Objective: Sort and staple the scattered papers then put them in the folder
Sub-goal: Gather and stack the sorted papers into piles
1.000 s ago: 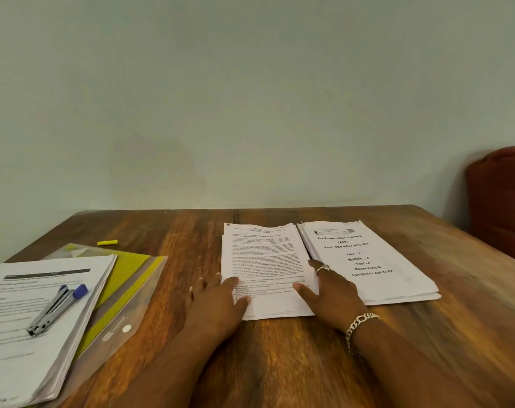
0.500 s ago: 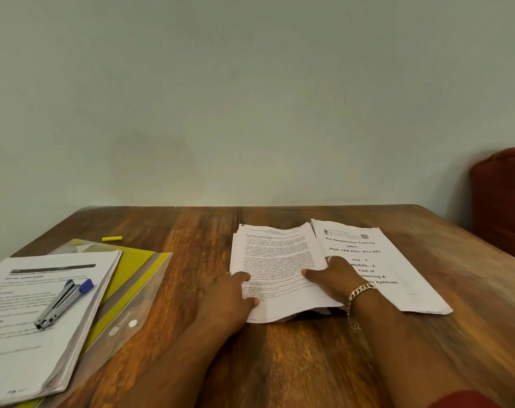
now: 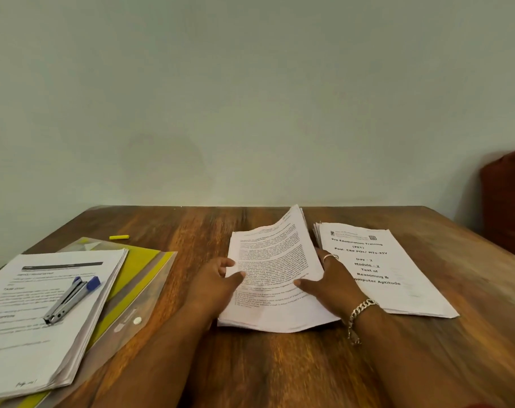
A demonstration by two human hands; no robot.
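Note:
A stack of printed text pages (image 3: 275, 270) is lifted at its far end off the wooden table (image 3: 280, 366). My left hand (image 3: 213, 285) grips its left edge, thumb on top. My right hand (image 3: 331, 282) holds its right edge, thumb on the page, fingers behind it. To the right lies a second stack with a title page (image 3: 397, 278). At the left, a blue and silver stapler (image 3: 71, 300) rests on a third paper stack (image 3: 38, 316), which lies on a clear and yellow folder (image 3: 138, 290).
A small yellow marker-like object (image 3: 119, 237) lies on the table at the far left. A dark red chair (image 3: 508, 198) stands at the right edge. The wall runs along the table's far edge.
Both hands have gripped the middle stack and raised its far end off the table. It has separated from the title-page stack on the right.

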